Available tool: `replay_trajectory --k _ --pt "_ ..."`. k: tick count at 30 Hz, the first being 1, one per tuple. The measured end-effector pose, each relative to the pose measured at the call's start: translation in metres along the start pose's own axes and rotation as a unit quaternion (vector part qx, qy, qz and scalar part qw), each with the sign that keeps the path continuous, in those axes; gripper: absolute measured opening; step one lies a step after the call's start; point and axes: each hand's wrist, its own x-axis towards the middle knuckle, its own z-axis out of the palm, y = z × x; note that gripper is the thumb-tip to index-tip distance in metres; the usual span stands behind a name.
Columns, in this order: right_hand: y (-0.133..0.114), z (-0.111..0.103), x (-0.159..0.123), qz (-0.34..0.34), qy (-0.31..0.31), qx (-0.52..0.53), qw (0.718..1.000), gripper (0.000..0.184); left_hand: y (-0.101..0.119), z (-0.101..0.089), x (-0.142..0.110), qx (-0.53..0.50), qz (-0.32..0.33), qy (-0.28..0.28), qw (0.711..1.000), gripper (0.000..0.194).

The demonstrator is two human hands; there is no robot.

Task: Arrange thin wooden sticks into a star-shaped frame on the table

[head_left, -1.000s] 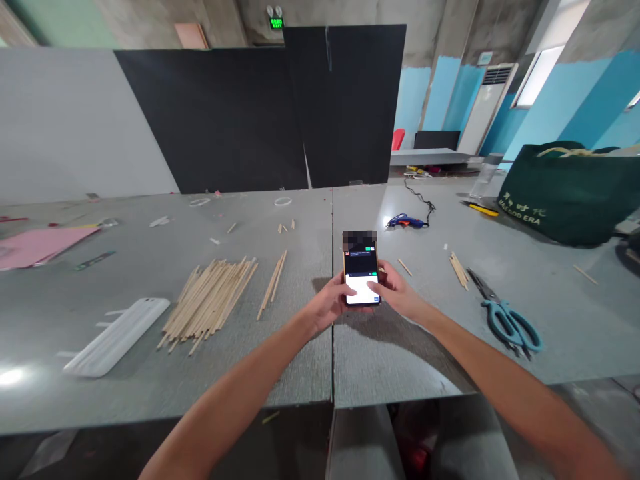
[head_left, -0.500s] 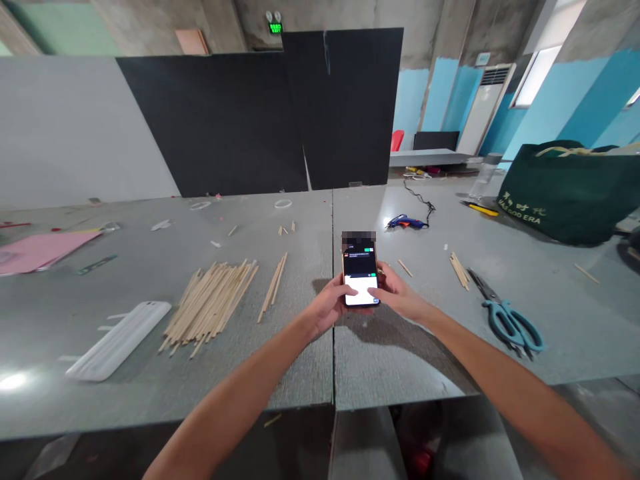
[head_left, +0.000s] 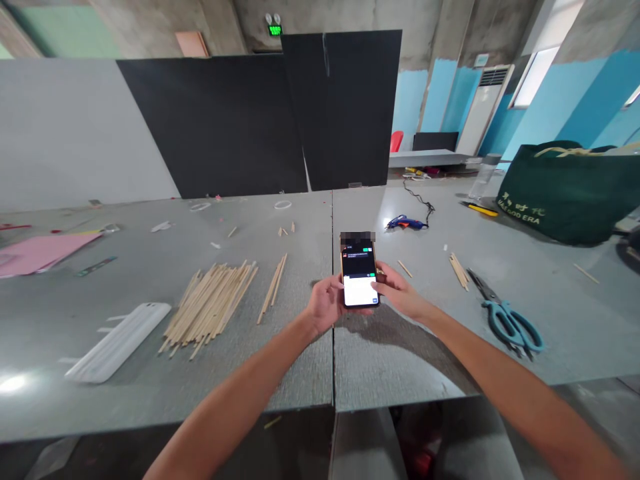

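Since the earlier frame, the left thumb has drawn back from over the screen to the left edge of the phone (head_left: pixel 359 270), while the right thumb has stayed on the lower right part of the screen. The fingers of the left hand (head_left: pixel 324 305) curl around the phone's lower left side, and those of the right hand (head_left: pixel 397 293) grasp its right side, so both hands grip it together; the fingers behind it are mostly hidden. The phone is over the middle of the grey table (head_left: pixel 300 267), just right of the seam, its long axis running away from the person with the top end leaning very slightly left. Its top points toward the black boards (head_left: pixel 345 110), its bottom toward the person, and the lit screen faces the person. Whether it touches the tabletop cannot be told. Just right of the right hand lies a short stick (head_left: pixel 405 269); left of the left hand are a few long sticks (head_left: pixel 273 288), and beyond them a large pile of sticks (head_left: pixel 210 307) beside a white flat object (head_left: pixel 120 343). Farther right, a small bunch of sticks (head_left: pixel 459 271) lies near blue-handled scissors (head_left: pixel 507 320). Behind the phone, to the right, rests a blue glue gun (head_left: pixel 406 222), and a green bag (head_left: pixel 570 193) stands at the far right.
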Motion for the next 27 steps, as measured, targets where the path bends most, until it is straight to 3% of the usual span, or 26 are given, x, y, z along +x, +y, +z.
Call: replay_trajectory --k 17,27 --pt "-0.0018 0.0011 -0.0013 -0.001 0.002 -0.002 1.000 0.063 0.0020 0.0056 0.0007 -0.030 -0.007 0.015 0.999 0.072" --pt "0.0000 0.0006 -0.0004 -0.004 -0.002 0.004 1.000 0.062 0.0015 0.0005 0.0043 -0.026 -0.027 -0.019 0.999 0.067"
